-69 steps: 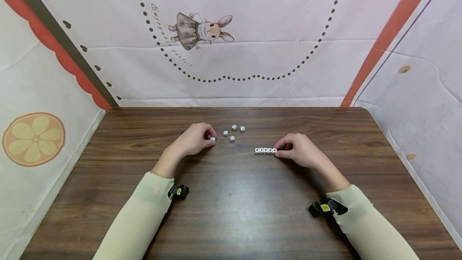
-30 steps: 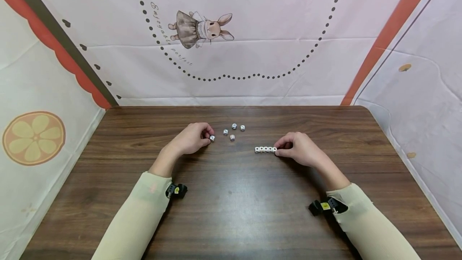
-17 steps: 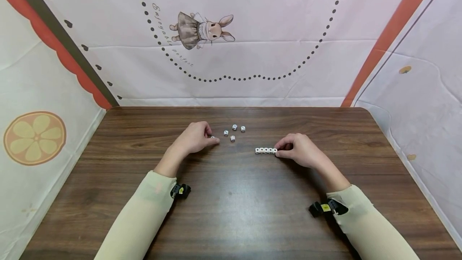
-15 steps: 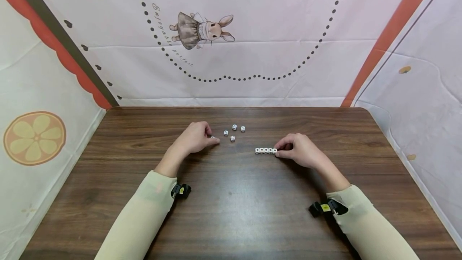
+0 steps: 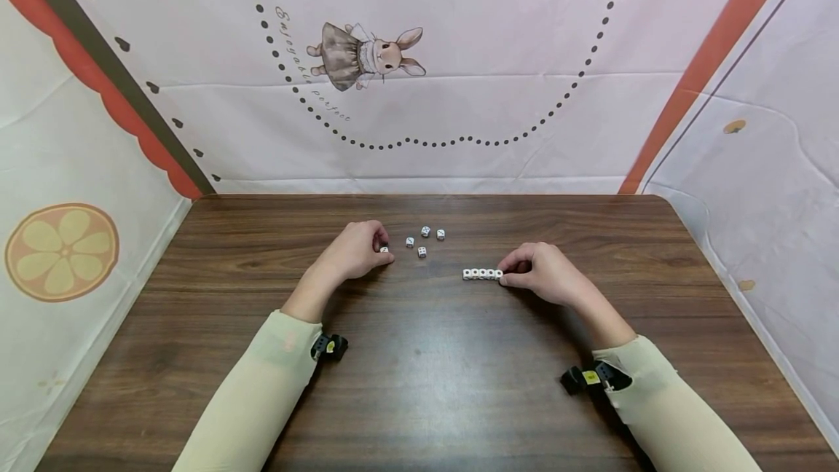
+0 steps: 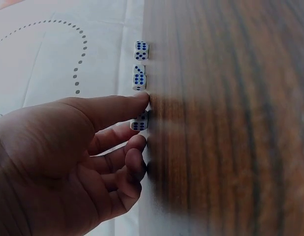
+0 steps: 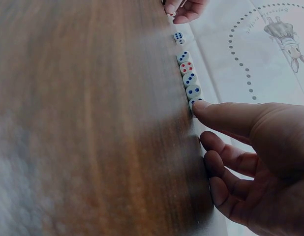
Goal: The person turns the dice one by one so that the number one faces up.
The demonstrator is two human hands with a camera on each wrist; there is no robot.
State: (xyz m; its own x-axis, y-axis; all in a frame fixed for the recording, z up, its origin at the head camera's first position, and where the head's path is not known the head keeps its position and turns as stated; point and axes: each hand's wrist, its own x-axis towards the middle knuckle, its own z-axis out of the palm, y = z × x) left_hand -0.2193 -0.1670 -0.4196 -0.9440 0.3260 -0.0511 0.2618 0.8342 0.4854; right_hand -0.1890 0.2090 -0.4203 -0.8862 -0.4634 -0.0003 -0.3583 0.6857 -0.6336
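Note:
On the wooden table, my left hand (image 5: 354,250) holds a small white die (image 5: 384,249) between thumb and fingers; the thumb partly covers its near side. The left wrist view shows blue pips on this die (image 6: 139,123), below the thumb (image 6: 137,101). Several loose white dice (image 5: 422,252) lie just right of that hand. Further right, several dice stand side by side in a straight row (image 5: 483,274), top faces each showing one large dot. My right hand (image 5: 547,273) pinches the row's right end die (image 7: 195,102); its thumb (image 7: 203,109) overlaps that die in the right wrist view.
A white printed cloth (image 5: 459,115) with a rabbit picture hangs behind the table's back edge, and more cloth stands at both sides. Brown table top (image 5: 419,384) stretches between the two forearms. Each wrist wears a black camera (image 5: 574,380) on a strap.
The left thumb and fingers have shifted around their die, which shows a different side and is more covered by the thumb than a second ago. The right hand, row and loose dice stay put.

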